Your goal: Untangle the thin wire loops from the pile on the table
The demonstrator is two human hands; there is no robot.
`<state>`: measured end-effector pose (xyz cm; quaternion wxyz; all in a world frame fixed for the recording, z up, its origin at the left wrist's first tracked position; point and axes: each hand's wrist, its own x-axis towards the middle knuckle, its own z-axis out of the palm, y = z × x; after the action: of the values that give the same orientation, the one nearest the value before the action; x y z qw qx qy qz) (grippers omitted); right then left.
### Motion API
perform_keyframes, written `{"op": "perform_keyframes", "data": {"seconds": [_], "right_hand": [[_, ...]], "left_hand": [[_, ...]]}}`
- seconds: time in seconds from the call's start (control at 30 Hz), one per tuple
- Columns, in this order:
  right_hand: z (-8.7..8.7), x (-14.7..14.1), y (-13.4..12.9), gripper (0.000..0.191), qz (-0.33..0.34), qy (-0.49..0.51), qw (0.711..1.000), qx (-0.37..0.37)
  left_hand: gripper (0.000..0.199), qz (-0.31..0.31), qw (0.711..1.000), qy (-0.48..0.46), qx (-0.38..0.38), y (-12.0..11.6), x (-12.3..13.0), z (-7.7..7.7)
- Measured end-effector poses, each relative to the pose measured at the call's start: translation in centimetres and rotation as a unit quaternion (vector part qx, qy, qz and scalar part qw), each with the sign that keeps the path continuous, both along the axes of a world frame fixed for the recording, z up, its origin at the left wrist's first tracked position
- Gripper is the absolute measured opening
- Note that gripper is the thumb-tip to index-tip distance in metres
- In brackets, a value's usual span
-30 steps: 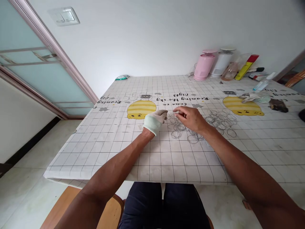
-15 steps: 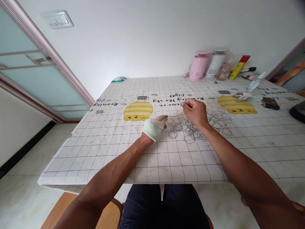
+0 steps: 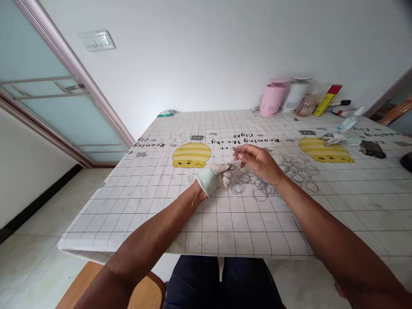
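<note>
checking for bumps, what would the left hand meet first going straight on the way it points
Probably the bare right hand, just ahead of the white-gloved left hand, though depth is unclear.

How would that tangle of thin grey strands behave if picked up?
The tangle of strands is probably light, being so fine. Its rounded curves suggest some springiness. Lifting one part would likely drag others along, because so much of it overlaps.
</note>
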<state>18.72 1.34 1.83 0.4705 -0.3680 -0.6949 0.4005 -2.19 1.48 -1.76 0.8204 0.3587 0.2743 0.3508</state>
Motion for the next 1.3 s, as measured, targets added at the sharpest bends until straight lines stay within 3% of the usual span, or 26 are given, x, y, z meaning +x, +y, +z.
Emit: {"op": "perform_keyframes", "data": {"seconds": [0.1, 0.23, 0.4, 0.57, 0.63, 0.7, 0.83, 0.93, 1.03, 1.13, 1.2, 1.3], "right_hand": [[0.2, -0.7, -0.5, 0.033, 0.009, 0.033, 0.999, 0.01], [0.1, -1.2, -0.7, 0.033, 0.086, 0.113, 0.989, -0.038], [-0.4, -2.3, -1.1, 0.041, 0.149, 0.163, 0.974, -0.055], [-0.6, -3.3, -2.0, 0.038, 0.121, 0.157, 0.98, -0.024], [-0.5, -3.5, -2.4, 0.032, 0.067, 0.127, 0.99, -0.001], [-0.2, -3.4, -2.7, 0.029, 0.009, 0.076, 0.997, 0.032], [0.5, -2.8, -3.0, 0.029, -0.032, -0.041, 0.996, 0.074], [0.4, -2.6, -3.0, 0.027, -0.015, -0.141, 0.985, 0.101], [-0.3, -3.1, -3.0, 0.02, -0.02, -0.286, 0.942, 0.174], [-1.1, -3.8, -3.1, 0.019, -0.033, -0.411, 0.882, 0.23], [-1.3, -4.3, -3.3, 0.019, -0.042, -0.439, 0.862, 0.251], [-1.1, -4.4, -3.6, 0.024, -0.076, -0.409, 0.858, 0.303]], "left_hand": [[0.02, -0.026, 0.999, -0.005, -0.02, -0.4, 0.1, 0.1], [0.017, -0.044, 0.997, -0.025, -0.063, -0.5, 0.1, 0.0], [0.016, 0.011, 0.996, -0.041, -0.08, -0.7, 0.1, -0.3], [0.016, 0.064, 0.997, -0.035, -0.041, -1.3, 0.4, 0.0], [0.021, 0.061, 0.998, 0.029, -0.012, -1.4, 0.9, 0.1], [0.023, 0.096, 0.984, 0.139, 0.052, -1.4, 1.3, 0.4], [0.029, 0.267, 0.885, 0.289, 0.251, -1.6, 1.2, 1.7], [0.038, 0.309, 0.848, 0.308, 0.302, -2.1, 0.5, 3.3], [0.03, 0.285, 0.846, 0.336, 0.3, -2.7, 0.4, 4.4], [0.022, 0.281, 0.867, 0.316, 0.264, -3.0, 0.7, 4.6], [0.02, 0.286, 0.885, 0.283, 0.234, -2.9, 0.9, 4.5], [0.021, 0.298, 0.892, 0.261, 0.216, -2.6, 0.6, 4.5]]}}
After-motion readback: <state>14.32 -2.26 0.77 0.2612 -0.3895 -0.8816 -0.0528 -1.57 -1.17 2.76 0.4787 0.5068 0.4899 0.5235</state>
